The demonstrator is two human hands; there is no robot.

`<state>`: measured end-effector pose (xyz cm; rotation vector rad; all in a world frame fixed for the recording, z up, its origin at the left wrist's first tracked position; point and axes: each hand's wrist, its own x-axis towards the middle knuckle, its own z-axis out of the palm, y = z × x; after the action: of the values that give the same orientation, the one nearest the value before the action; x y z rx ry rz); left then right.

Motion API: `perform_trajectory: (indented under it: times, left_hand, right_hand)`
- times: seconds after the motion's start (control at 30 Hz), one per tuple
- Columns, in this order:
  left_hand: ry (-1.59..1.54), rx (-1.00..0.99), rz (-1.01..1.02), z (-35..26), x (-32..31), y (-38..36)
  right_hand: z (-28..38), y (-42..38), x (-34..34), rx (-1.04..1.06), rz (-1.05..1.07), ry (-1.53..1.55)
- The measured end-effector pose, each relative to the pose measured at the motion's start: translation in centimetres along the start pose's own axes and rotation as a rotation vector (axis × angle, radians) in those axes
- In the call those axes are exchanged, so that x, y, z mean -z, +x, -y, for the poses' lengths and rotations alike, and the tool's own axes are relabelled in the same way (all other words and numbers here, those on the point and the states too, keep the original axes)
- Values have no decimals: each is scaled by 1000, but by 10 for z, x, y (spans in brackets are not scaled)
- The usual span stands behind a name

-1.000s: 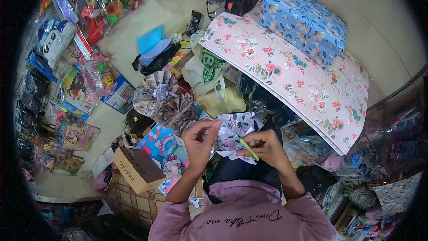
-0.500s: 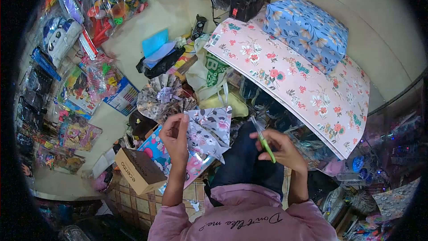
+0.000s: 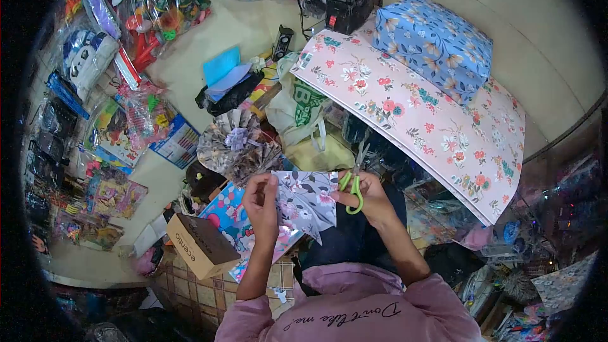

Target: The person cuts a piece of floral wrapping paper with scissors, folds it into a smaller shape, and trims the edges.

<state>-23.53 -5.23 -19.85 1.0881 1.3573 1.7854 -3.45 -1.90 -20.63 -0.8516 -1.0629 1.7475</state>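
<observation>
A folded piece of grey floral wrapping paper (image 3: 306, 199) is stretched between my hands above my lap, its lower end tapering to a point. My left hand (image 3: 261, 199) pinches the paper's left edge. My right hand (image 3: 367, 201) is closed around green-handled scissors (image 3: 356, 191), blades pointing up and away from me. The thumb of that same hand presses on the paper's right edge. A pleated grey paper rosette (image 3: 234, 142) with a lilac centre lies just beyond my left hand.
A blue floral wrapped box (image 3: 434, 47) rests on pink floral paper (image 3: 411, 114) at the right. Behind it stands a black tape dispenser (image 3: 349, 9). An ecentio carton (image 3: 201, 247) and a blue patterned sheet (image 3: 237, 215) are at my left. Bagged toys (image 3: 158, 16) lie far left.
My right hand has moved left to the paper and now touches its right edge, still holding the scissors. The paper has shifted slightly down and right and is spread flatter.
</observation>
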Motion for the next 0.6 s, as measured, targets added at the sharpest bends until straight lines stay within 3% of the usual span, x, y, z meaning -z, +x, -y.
perform_trajectory:
  times: [0.07, 0.17, 0.27, 0.47, 0.6]
  left_hand:
    - [11, 33, 43, 10, 5, 0]
    - [96, -155, 67, -1, -7, 2]
    - [437, -463, 88, -21, -4, 2]
    - [535, -509, 711, -50, -3, -6]
    - [391, -397, 789, -49, 3, -7]
  right_hand:
    - [1, -2, 4, -18, 32, -1]
    - [5, -6, 8, -5, 50, -40]
    - [16, -12, 9, -10, 56, -144]
    - [17, -24, 13, -9, 206, -197]
    - [21, -28, 12, -23, 234, -173]
